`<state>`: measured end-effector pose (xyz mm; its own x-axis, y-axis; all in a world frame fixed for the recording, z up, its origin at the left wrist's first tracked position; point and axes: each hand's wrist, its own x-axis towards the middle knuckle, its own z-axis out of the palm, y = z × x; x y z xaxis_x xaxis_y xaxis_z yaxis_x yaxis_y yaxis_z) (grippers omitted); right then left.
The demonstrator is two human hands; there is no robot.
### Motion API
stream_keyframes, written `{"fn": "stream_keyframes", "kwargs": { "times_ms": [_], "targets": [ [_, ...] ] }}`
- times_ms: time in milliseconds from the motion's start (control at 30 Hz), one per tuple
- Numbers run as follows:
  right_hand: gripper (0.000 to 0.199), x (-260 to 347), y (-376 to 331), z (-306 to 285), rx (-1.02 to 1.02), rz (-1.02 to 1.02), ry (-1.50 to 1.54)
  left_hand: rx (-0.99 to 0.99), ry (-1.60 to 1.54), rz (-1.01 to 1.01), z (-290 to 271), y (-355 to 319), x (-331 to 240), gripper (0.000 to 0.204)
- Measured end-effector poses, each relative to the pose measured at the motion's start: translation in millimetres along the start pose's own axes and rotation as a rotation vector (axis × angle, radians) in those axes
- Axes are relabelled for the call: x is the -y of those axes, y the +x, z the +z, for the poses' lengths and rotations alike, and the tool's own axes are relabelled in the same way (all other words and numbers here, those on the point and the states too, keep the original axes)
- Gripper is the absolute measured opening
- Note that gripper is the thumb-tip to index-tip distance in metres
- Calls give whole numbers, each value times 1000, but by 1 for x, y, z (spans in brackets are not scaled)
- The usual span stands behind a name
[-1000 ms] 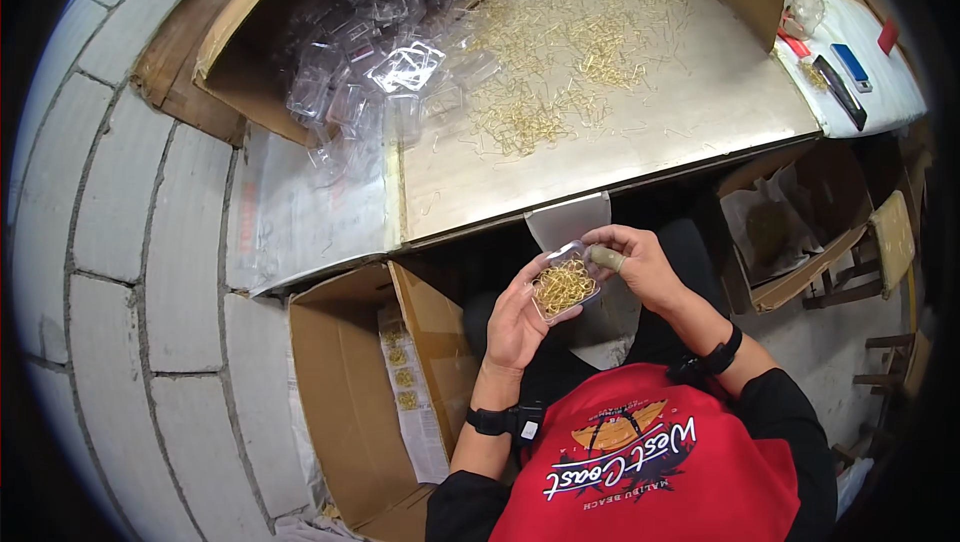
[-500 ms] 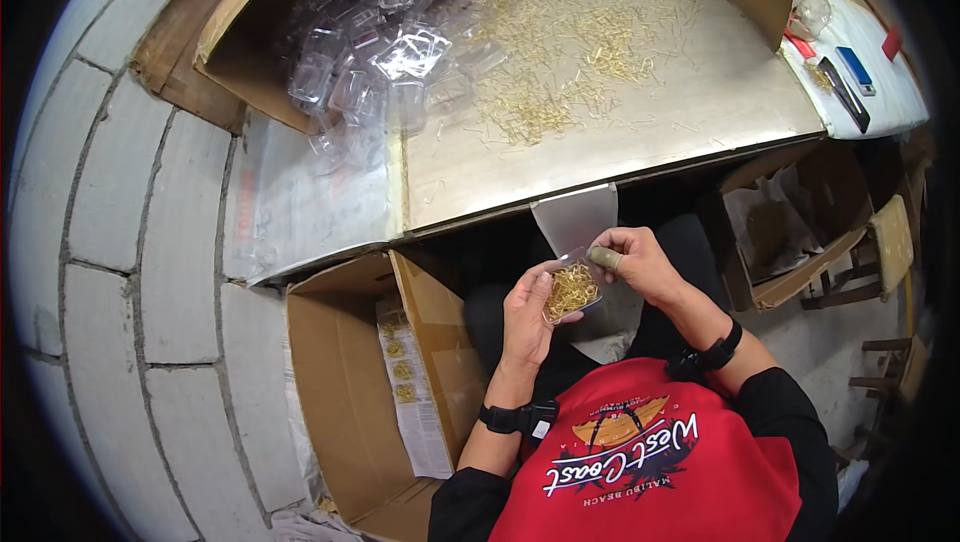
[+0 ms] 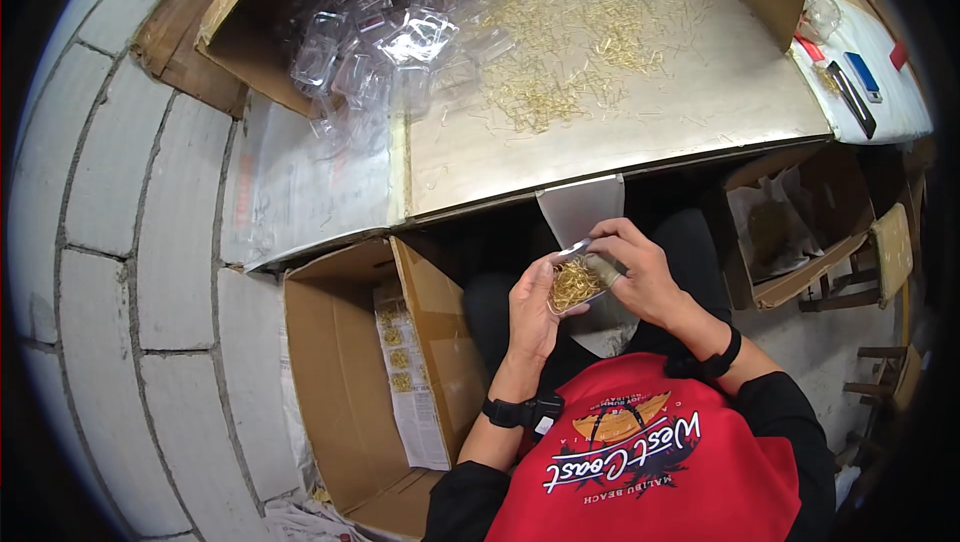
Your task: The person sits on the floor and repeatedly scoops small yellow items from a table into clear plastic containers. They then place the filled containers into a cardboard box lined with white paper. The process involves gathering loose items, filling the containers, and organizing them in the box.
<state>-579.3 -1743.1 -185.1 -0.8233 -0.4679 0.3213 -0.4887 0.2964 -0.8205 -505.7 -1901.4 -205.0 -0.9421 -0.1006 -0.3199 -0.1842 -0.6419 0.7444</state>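
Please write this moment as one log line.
left hand: holds clear box | right hand: at box's edge | in box: gold pieces

Red T-shirt [image 3: 645,462]: printed lettering across the chest, large white script, with smaller lines near it and around an orange emblem.
Plastic sheet [image 3: 310,177] on the table's [image 3: 680,117] left: faint reddish print, too blurred for me to read.
Paper sheet [image 3: 417,427] inside the cardboard box [image 3: 335,382]: fine print, illegible from here.

Glare is thrown off the clear plastic boxes [image 3: 418,37] at upper left; corners are blackened, straight lines bowed.
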Motion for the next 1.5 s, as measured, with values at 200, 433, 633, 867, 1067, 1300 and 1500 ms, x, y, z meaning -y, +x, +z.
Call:
{"fn": "stream_keyframes", "kwargs": {
  "times_ms": [200,433,633,867,1067,1300,1500],
  "targets": [
    [65,24,7,-6,104,-193,-162,-30,-26,124,6,4,1,36],
    [61,11,6,6,213,-148,-224,-27,9,113,9,3,0,42],
    [54,24,4,5,249,-292,-399,-50,-14,137,6,7,-5,40],
    [41,40,36,-24,-76,-352,-93,-29,65,82,15,2,-61,35],
    [42,-8,47,-53,-329,-74,-395,-182,270,51,-29,-10,-52,28],
    [49,-62,98,-60,-154,22,-572,-282,282,-241,-97,7,35,23],
    [44,-55,98,-11,-105,-51,-673,-132,206,-381,-81,43,91,38]
  ]
}}
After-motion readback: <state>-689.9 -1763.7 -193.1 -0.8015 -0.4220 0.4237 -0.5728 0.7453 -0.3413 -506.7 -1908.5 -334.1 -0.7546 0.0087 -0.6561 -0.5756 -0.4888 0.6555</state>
